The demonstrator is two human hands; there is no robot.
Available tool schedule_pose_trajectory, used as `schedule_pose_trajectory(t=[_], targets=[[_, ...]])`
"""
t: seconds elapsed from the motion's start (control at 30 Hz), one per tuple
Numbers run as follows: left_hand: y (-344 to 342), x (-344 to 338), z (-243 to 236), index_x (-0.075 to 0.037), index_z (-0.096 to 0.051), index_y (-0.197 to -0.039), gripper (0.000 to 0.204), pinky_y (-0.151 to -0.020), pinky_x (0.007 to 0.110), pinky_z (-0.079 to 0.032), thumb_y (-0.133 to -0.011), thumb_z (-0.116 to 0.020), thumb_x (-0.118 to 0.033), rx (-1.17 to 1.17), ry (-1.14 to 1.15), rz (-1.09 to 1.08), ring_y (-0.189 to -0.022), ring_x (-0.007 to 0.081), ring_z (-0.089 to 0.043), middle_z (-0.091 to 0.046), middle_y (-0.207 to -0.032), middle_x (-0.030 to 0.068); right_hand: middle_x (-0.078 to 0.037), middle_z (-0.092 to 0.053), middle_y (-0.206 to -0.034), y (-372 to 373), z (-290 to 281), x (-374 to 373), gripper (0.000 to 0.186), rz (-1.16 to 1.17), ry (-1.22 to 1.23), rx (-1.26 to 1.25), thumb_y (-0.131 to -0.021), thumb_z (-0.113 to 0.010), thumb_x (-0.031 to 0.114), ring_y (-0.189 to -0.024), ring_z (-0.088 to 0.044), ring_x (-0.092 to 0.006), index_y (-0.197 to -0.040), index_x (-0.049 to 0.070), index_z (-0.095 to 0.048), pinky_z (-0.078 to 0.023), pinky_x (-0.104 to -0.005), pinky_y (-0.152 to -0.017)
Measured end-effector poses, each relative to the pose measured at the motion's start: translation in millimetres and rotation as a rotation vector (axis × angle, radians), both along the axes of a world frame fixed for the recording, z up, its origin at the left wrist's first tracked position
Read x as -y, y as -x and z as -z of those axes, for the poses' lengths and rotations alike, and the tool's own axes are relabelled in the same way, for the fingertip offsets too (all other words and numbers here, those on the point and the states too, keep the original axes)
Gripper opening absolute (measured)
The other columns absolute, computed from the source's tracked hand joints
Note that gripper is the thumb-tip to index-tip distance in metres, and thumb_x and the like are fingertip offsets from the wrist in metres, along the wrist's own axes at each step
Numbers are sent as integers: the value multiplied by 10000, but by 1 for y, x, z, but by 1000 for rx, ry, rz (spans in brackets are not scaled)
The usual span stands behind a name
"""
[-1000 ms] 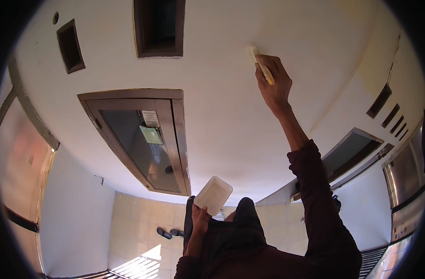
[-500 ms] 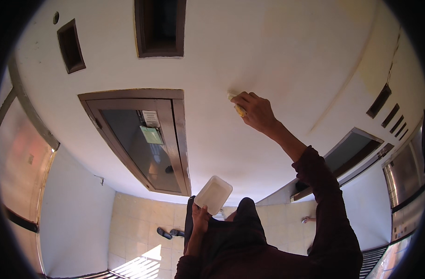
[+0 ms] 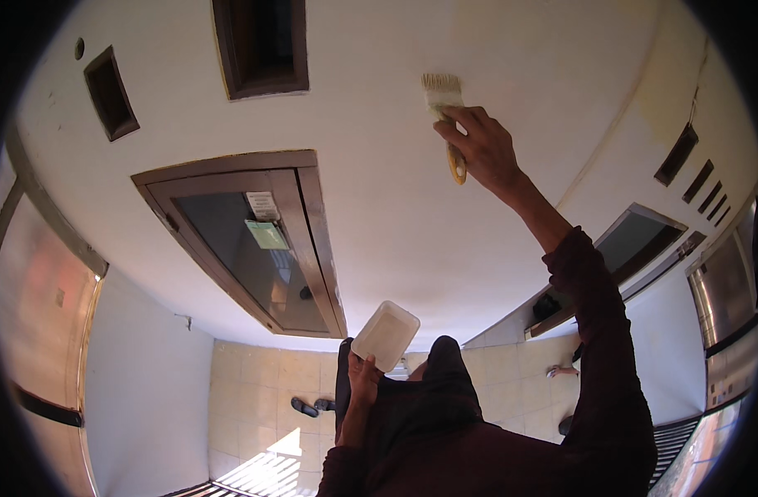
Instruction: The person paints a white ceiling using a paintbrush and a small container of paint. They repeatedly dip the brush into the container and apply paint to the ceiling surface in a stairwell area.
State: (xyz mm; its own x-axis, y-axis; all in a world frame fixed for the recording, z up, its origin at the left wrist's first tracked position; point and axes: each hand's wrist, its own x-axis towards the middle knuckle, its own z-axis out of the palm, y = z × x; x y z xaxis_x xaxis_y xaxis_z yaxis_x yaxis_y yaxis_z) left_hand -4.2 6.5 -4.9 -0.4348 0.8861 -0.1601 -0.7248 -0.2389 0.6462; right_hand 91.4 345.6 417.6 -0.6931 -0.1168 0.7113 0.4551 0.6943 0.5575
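Raised toward the pale wall [image 3: 387, 174], my right hand [image 3: 488, 153] is closed on a paintbrush [image 3: 444, 93]. The brush has a wide head with bristles pointing up and a yellowish handle that hangs below my fingers. Its bristles lie at or close to the wall; whether they touch I cannot tell. Low down in front of my body, my left hand [image 3: 364, 379] grips the near edge of a white rectangular plastic tub [image 3: 386, 335], which is tilted with its open side showing. How much paint it holds I cannot make out.
A brown-framed glass door or window [image 3: 255, 240] with papers on it is left of centre, below a dark framed opening [image 3: 263, 45]. At right are another window [image 3: 632, 248] and several slots. Black sandals [image 3: 304, 407] lie on the tiled floor [image 3: 259, 381]. Another person's hand [image 3: 561, 372] shows at right.
My right hand has moved up along the wall, and the brush has swung from mostly hidden to upright with its bristles showing. My left hand still holds the tub. The view has shifted slightly.
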Motion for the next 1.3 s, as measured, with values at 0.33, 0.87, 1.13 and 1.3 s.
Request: schedule_pose_trajectory(t=[0.33,0.87,1.13,1.3], targets=[[1,2,1,-117,-351,-1442,507,-940,424,-614,-1031,-646,-147,2,-1,2,-1207,255,-650,-558,-1372,102,-33,-701,-1060,-8,58,13,269,-195,544,-94,-861,-759,36,-839,-718,-227,-1102,125,-680,-609,-334,-667],[-4,3,-11,-104,-338,-1464,528,-984,455,-602,-1029,-635,-132,-14,14,-13,-1257,274,-630,-539,-1400,115,-24,-654,-1220,-11,113,0,366,13,156,49,-754,-819,124,-1010,-666,-220,-1077,161,-651,-592,-343,-717],[0,-2,-5,-107,-353,-1443,508,-968,452,-607,-1025,-641,-130,-16,-18,5,-1243,277,-636,-545,-1391,112,39,-681,-1090,-18,77,6,391,57,415,187,-733,-798,71,-929,-680,-171,-1092,198,-710,-597,-321,-677],[-3,5,-7,-109,-352,-1442,508,-950,439,-606,-1026,-642,-137,-10,-6,-4,-1223,266,-641,-544,-1391,109,57,-683,-1040,1,-1,-2,375,5,303,-12,-755,-769,28,-898,-678,-160,-1084,197,-706,-586,-318,-661]])
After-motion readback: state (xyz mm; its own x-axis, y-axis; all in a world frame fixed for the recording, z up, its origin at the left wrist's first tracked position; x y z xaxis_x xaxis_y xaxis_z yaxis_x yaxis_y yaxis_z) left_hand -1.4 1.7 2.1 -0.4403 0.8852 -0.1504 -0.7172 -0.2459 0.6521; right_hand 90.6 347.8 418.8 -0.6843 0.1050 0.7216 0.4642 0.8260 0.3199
